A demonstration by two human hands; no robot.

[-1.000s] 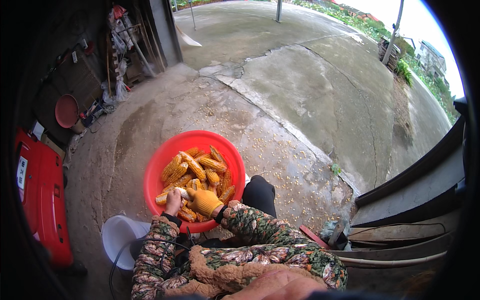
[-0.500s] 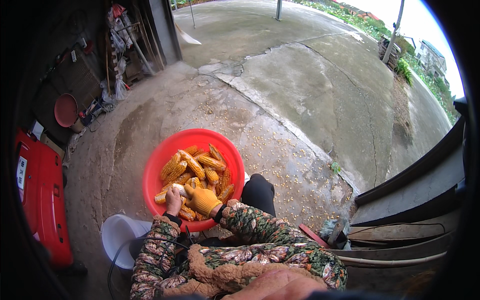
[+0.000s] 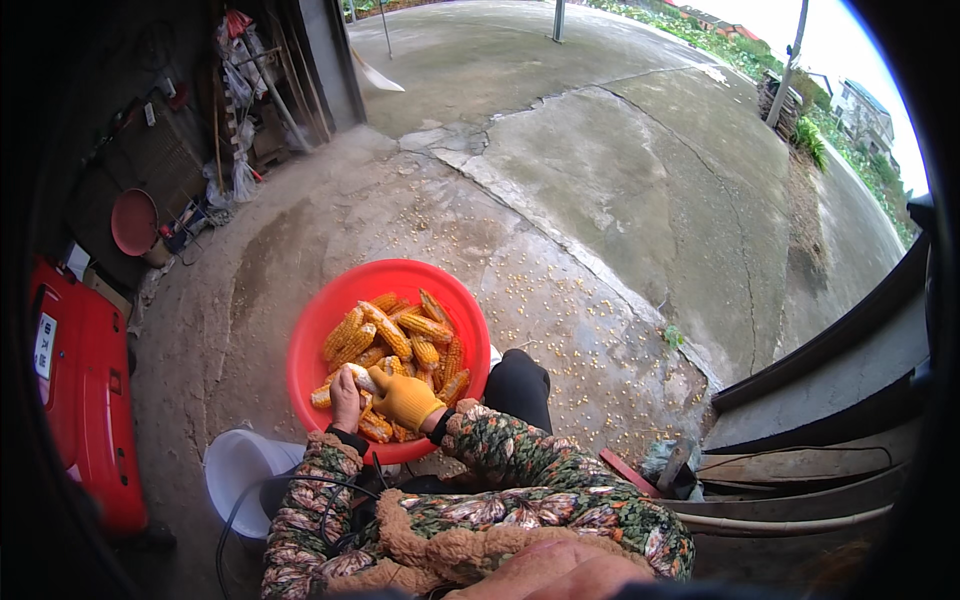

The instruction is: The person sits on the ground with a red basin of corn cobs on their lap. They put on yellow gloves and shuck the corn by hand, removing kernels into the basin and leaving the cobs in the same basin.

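the person is wearing a thick jacket with a leafy print that is mixing green, black, white and rusty brown along both sleeves. fuzzy brown trim is edging it. dark cuffs are circling the wrists. a yellow-orange knit glove is covering the right hand; the left hand is showing bare. a black trouser leg is showing, and a thin black cable is crossing the left sleeve.

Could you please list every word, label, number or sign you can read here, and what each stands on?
White plate on the large red body at left: bears dark characters, which I won't copy out.
Red tub, white bucket, yellow glove: no lettering visible.
Clutter at upper left: too small to tell.
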